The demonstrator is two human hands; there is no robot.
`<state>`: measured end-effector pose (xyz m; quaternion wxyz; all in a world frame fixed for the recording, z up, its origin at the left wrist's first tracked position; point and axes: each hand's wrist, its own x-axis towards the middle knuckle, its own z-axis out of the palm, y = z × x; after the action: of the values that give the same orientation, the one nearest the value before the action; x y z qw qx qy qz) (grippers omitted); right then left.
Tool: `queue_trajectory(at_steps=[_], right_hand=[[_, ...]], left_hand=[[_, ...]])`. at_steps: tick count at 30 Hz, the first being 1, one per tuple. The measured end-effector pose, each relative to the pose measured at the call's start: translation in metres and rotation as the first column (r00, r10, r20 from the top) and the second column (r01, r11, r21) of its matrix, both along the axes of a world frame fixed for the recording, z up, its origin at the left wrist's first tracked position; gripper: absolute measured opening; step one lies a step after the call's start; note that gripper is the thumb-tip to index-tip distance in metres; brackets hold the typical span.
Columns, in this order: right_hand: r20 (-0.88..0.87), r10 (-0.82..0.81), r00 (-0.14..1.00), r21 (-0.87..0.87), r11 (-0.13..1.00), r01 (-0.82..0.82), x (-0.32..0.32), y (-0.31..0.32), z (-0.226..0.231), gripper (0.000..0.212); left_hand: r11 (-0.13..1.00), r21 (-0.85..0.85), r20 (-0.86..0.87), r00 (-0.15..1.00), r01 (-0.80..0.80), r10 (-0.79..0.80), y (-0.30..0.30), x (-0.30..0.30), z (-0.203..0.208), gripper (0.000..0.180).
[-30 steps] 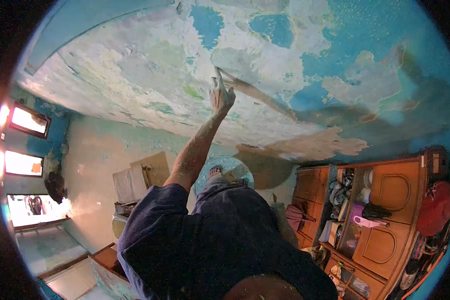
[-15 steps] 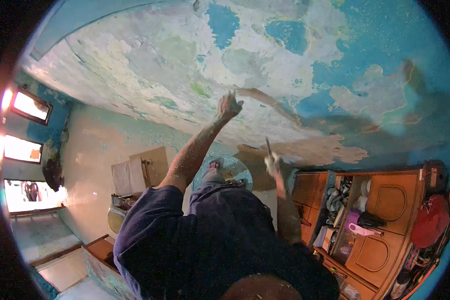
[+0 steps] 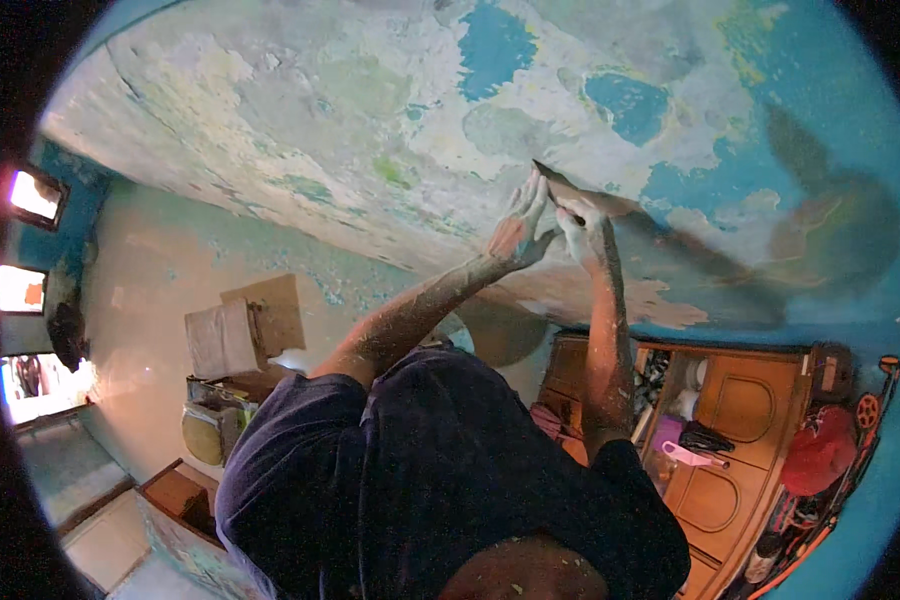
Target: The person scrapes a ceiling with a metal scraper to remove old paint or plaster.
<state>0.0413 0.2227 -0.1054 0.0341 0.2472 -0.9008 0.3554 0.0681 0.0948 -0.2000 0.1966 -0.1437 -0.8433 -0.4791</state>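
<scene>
In front of me is a wall with patches of blue paint among bare whitish plaster. My right hand, dusted white, is wrapped round a scraper whose dark blade lies against the plaster. The handle is mostly hidden in the grip. Beside it my left hand has its fingers stretched out toward the blade, the fingertips at its edge; whether they press on it I cannot tell. Pale flakes cling to both forearms.
On the right below stands a wooden cabinet with open shelves of household things. A red cloth-like bundle hangs near it. To the left are a cardboard box and a wooden piece of furniture. Small windows line the far left.
My right hand has risen from low beside the cabinet, bringing the scraper to the wall. My left hand has shifted right and straightened its fingers beside it. The view has turned slightly.
</scene>
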Motion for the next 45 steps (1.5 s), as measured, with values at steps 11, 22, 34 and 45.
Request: queue_trajectory(at_steps=[11,22,34,45], right_hand=[[0.320,-0.055,0.946,0.004,0.998,0.057,-0.020,0.002,0.034,0.034],[0.335,-0.123,0.934,0.054,0.992,0.111,-0.021,-0.004,0.046,0.026],[0.171,0.023,0.985,0.074,0.997,-0.036,-0.018,-0.030,-0.007,0.029],[-0.008,-0.047,0.999,0.165,0.985,0.047,-0.020,-0.029,0.018,0.027]], left_hand=[[0.996,0.037,-0.086,0.993,0.080,-0.076,0.007,-0.011,-0.005,0.094],[0.989,0.104,-0.025,0.994,0.107,-0.105,0.007,-0.021,-0.016,0.097],[0.996,0.082,0.151,0.988,-0.030,0.018,-0.023,0.003,-0.009,0.097],[0.983,0.177,0.022,0.999,-0.039,0.036,-0.001,-0.018,0.001,0.097]])
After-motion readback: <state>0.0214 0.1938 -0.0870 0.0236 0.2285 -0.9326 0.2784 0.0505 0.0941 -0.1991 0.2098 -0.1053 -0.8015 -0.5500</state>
